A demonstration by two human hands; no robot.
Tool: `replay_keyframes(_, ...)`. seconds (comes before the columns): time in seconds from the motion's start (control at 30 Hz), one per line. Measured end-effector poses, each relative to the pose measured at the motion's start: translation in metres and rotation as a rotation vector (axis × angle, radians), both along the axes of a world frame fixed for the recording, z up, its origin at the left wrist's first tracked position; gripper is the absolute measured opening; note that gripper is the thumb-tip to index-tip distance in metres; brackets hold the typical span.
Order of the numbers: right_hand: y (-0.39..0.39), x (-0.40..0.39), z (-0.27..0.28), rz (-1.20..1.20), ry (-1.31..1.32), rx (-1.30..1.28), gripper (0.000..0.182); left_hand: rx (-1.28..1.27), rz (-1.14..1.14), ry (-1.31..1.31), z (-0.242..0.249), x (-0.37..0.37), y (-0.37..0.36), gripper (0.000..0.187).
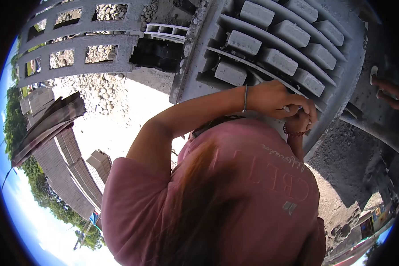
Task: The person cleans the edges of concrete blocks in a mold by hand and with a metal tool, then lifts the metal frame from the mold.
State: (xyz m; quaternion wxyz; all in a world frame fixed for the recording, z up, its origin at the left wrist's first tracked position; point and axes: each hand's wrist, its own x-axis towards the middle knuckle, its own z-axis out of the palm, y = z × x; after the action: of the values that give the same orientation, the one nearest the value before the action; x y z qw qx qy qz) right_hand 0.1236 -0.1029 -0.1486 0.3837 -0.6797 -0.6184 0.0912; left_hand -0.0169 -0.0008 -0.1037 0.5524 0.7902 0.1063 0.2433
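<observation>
My left hand [277, 98], with a thin metal bangle on the wrist, reaches across my pink shirt. Its fingers curl down over my right hand [300, 120], which wears a red bead bracelet and is mostly hidden under the left one. Both hands meet at the near rim of a grey metal rack [188, 75]. The rack carries rows of grey concrete blocks [244, 42] in slots. Whether either hand holds anything is hidden. My hair and shirt fill the lower middle of the view.
A grey concrete lattice panel [82, 44] stands at the upper left, with gravel [104, 91] behind and below it. Stacked boards and block piles [66, 146] lie at the left. Another person's sandalled feet [385, 88] show at the right edge, on dark sandy ground [341, 155].
</observation>
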Motion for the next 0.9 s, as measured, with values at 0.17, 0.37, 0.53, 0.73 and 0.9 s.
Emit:
replay_keyframes(0.17, -0.018, 0.003, 0.003, 0.037, 0.367, -0.091, 0.016, 0.087, -0.066, 0.055, 0.048, -0.014, 0.001, 0.032)
replay_keyframes(0.37, 0.026, -0.016, 0.008, 0.192, 0.103, 0.014, 0.013, -0.043, 0.014, 0.064, 0.019, -0.029, 0.019, 0.033)
replay_keyframes(0.53, 0.015, -0.025, 0.01, 0.413, 0.582, -0.022, 0.011, 0.207, -0.066, 0.115, 0.056, -0.053, 0.007, 0.031)
replay_keyframes(0.73, 0.039, -0.038, 0.029, 0.455, 0.728, -0.039, 0.019, 0.046, 0.116, 0.048, 0.024, -0.053, 0.008, 0.029)
replay_keyframes(0.9, 0.04, -0.046, 0.007, 0.449, 0.654, -0.129, 0.022, -0.027, 0.081, 0.121, 0.008, -0.052, 0.014, 0.036)
